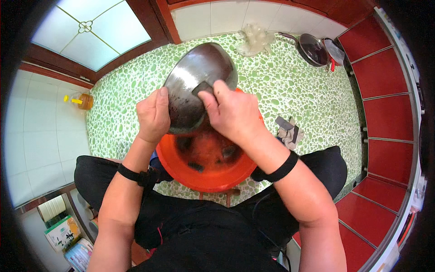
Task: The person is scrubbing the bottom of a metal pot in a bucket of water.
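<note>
A dark metal wok [185, 73] is held tilted above an orange-red plastic basin [210, 182]. My left hand [154, 114] grips the wok's left edge, thumb lying on the curved metal. Against the middle of the wok my right hand [231, 108] presses a small dark pad [203, 88], pinched between thumb and fingers. The metal looks shiny towards the top and blackened with specks lower down. Inside the basin, murky liquid and a few dark pieces [195, 166] show; the wok and my right forearm hide its far part.
Grey strips and a crumpled cloth [291, 134] lie on the floor, right of the basin. Farther off are a clear plastic bag [256, 39] and a lidded frying pan [312, 49]. A bottle of amber liquid [85, 101] is by the left wall. Red cabinets [387, 117] line the right.
</note>
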Available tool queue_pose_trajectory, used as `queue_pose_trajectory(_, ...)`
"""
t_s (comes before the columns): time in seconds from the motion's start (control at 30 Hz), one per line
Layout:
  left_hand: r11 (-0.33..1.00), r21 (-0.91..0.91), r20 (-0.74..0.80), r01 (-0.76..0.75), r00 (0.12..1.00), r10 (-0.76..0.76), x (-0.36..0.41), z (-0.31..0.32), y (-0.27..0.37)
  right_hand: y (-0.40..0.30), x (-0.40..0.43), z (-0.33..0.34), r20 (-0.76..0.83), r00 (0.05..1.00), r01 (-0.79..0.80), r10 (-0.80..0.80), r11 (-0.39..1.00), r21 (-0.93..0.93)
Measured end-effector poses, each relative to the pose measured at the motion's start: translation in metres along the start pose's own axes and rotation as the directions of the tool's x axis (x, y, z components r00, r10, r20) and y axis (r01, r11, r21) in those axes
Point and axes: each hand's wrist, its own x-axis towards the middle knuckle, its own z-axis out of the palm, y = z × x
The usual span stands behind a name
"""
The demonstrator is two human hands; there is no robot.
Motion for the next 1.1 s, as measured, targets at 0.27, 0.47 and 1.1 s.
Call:
queue_pose_trajectory(0.27,0.997,-0.061,-0.004,0.037,0.999,-0.037,-0.002,0.0,-0.014,-0.002,-0.001,0.008,0.037,0.999,-0.019,0.018,0.999,0.035)
queue_pose_trajectory(0.47,0.998,0.058,0.036,0.019,0.999,-0.021,-0.004,-0.004,-0.015,0.013,0.009,0.008,-0.054,0.995,-0.083,0.083,0.997,0.006)
queue_pose_trajectory(1.1,0.982,0.146,0.039,-0.12,0.993,0.116,-0.012,-0.014,-0.001,0.003,0.009,0.006,-0.152,0.987,-0.034,0.047,0.996,0.084)
